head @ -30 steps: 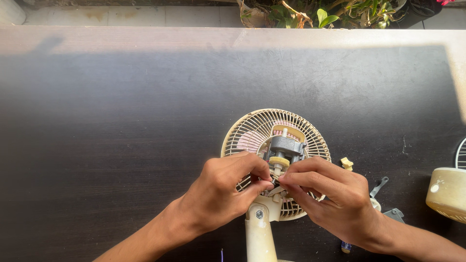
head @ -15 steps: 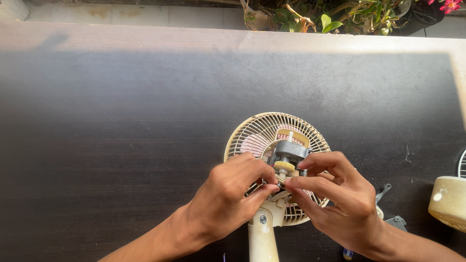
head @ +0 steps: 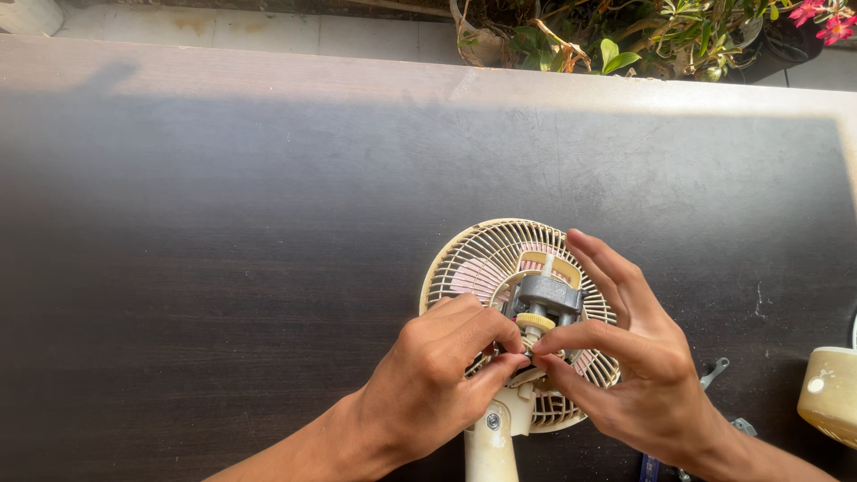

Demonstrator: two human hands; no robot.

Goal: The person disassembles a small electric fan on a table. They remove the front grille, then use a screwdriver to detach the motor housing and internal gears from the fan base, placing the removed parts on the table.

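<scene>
A small cream table fan lies face down on a dark wooden table (head: 223,250). Its round grille (head: 473,254) shows pink blades behind it, and the grey motor (head: 546,295) with a yellow gear sits bare on top. My left hand (head: 442,375) pinches a small part at the base of the motor, just above the fan's cream neck (head: 491,442). My right hand (head: 638,357) meets it from the right, thumb and forefinger on the same small part, the other fingers spread over the grille.
A cream plastic housing (head: 830,393) lies at the right edge. Metal tools (head: 714,370) sit partly hidden behind my right wrist. Potted plants with pink flowers (head: 661,36) stand beyond the table's sunlit far edge.
The view has drifted slightly, so the fan sits a little lower in the frame. My right hand's fingers have spread wider over the grille; both hands stay pinched at the motor base.
</scene>
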